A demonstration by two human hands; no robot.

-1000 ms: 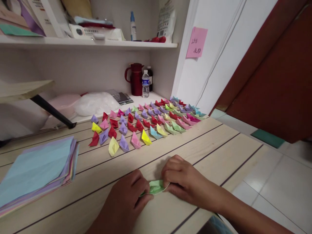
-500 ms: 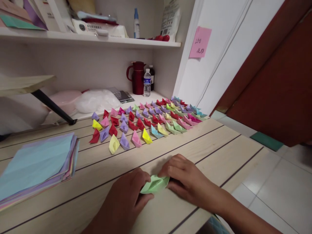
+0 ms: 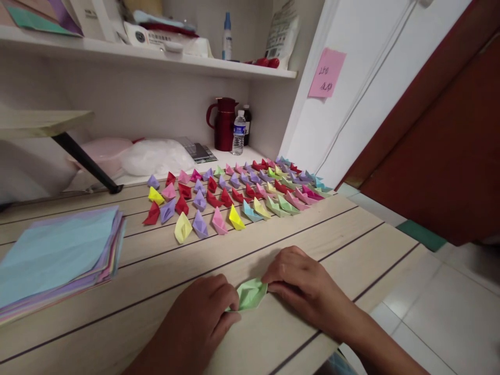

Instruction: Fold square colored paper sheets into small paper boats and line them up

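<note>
A small light green folded paper piece (image 3: 250,294) lies on the wooden table (image 3: 344,245) near its front edge. My left hand (image 3: 203,317) pinches its left end with curled fingers. My right hand (image 3: 302,284) grips its right end, fingers bent over it. Behind them, several rows of coloured paper boats (image 3: 234,192) stand on the table, in red, purple, pink, yellow, green and blue.
A stack of coloured paper sheets (image 3: 54,258) lies at the left. At the back stand a red jug (image 3: 224,124), a water bottle (image 3: 238,133) and a white plastic bag (image 3: 156,156). Shelves hang above. A pink note (image 3: 326,73) sticks on the white door. Tiled floor at right.
The green paper opened up from a flat strip into a wider boat-like shape between my hands. The view tilted slightly downward.
</note>
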